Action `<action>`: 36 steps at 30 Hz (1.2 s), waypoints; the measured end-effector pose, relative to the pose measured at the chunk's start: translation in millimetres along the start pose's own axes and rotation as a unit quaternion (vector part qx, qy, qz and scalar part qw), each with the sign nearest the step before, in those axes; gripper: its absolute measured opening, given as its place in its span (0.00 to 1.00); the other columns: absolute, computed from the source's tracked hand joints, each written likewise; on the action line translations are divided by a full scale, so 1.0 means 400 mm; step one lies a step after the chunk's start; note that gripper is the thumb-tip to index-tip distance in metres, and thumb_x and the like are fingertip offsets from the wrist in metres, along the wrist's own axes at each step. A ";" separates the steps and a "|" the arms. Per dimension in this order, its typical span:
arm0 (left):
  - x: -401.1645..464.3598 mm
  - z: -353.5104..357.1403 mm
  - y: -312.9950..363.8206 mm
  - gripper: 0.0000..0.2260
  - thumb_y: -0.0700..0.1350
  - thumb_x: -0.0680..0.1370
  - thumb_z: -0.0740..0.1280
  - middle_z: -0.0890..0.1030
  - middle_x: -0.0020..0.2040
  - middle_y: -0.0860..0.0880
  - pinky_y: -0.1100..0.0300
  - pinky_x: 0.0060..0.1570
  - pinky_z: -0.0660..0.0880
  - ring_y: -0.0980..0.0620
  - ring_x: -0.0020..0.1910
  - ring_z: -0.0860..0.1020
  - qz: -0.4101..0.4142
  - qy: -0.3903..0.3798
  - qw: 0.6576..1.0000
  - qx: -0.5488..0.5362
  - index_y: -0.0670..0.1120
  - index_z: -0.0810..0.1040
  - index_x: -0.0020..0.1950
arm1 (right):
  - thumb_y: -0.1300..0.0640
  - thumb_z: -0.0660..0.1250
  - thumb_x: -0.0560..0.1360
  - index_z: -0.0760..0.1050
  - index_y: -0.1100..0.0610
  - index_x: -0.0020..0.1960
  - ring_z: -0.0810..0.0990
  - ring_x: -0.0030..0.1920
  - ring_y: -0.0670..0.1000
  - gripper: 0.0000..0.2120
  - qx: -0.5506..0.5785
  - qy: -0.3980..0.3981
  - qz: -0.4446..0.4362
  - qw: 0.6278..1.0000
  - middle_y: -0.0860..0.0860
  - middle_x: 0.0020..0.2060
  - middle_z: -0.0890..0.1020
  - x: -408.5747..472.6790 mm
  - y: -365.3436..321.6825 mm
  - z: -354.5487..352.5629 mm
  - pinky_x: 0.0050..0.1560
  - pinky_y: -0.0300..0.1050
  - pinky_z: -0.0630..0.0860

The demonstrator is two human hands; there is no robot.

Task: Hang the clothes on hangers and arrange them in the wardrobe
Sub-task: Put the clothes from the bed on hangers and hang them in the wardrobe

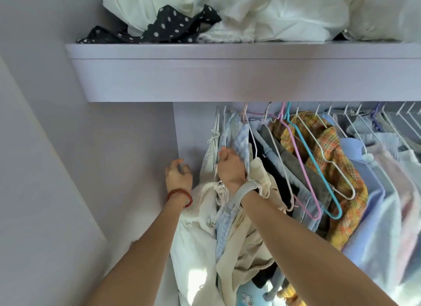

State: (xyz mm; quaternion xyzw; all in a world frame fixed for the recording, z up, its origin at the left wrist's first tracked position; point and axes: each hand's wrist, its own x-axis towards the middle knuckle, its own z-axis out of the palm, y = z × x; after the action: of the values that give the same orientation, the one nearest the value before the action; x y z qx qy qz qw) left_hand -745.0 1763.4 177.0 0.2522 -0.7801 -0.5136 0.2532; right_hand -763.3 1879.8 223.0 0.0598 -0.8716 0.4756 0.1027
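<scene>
My right hand (230, 166) grips a white wire hanger (224, 132) near the left end of the wardrobe's hanging row, among a pale blue checked garment (242, 137) and cream clothes (248, 237). A grey strap is round that wrist. My left hand (178, 175), with a red bead bracelet, hovers with loosely curled fingers beside the wardrobe's left inner wall (189, 128), holding nothing. A white lacy garment (210, 155) hangs between the two hands. The rail itself is hidden behind the shelf.
A lilac shelf (227, 77) juts out overhead with white fabric (284, 11) and a black polka-dot cloth (164, 27) piled on it. To the right hang an orange plaid shirt (330, 159), empty pink (296, 159) and blue hangers (319, 173), and pale blue shirts (369, 205).
</scene>
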 end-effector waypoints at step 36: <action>-0.670 0.055 0.144 0.17 0.46 0.73 0.59 0.75 0.62 0.40 0.33 0.61 0.62 0.37 0.63 0.72 0.480 -0.042 0.837 0.258 0.45 0.78 0.59 | 0.64 0.57 0.73 0.74 0.64 0.61 0.75 0.60 0.60 0.17 -0.140 0.108 -0.180 0.968 0.59 0.57 0.78 -0.551 0.332 -0.567 0.66 0.46 0.65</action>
State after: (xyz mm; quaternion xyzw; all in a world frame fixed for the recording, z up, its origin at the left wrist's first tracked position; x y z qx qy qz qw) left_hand -567.6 1973.2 186.5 -0.1199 -0.9175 -0.1174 0.3607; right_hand -548.1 2143.6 181.9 0.1492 -0.8883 0.3257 0.2875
